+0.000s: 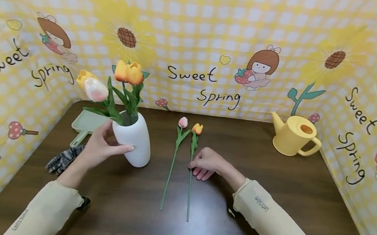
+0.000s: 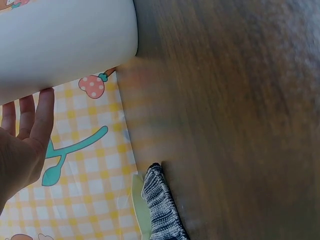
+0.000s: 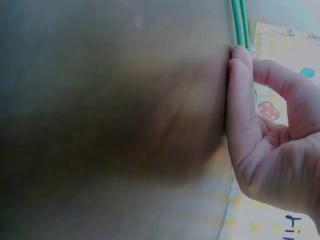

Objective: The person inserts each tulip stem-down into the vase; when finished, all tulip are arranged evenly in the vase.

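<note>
My left hand (image 1: 98, 148) grips a white vase (image 1: 135, 142), thumb across its front and fingers round its far left side. The vase leans a little left in the head view and holds orange-yellow tulips (image 1: 128, 72) and a pale pink tulip (image 1: 95, 90). In the left wrist view, fingertips (image 2: 46, 102) touch the vase's smooth side. With thumb and fingers, my right hand (image 1: 208, 164) pinches the stem of an orange-yellow tulip (image 1: 197, 129) at the tabletop. Just left of it lies a pink tulip (image 1: 183, 122). Green stems (image 3: 239, 22) run past the right fingertips in the right wrist view.
A yellow watering can (image 1: 292, 139) stands at the back right. To the left lie a pale green dustpan (image 1: 86, 121) and a grey knitted glove (image 1: 63, 161), partly behind my left arm. Checked yellow cloth (image 1: 191, 28) walls in the brown table (image 1: 135, 212).
</note>
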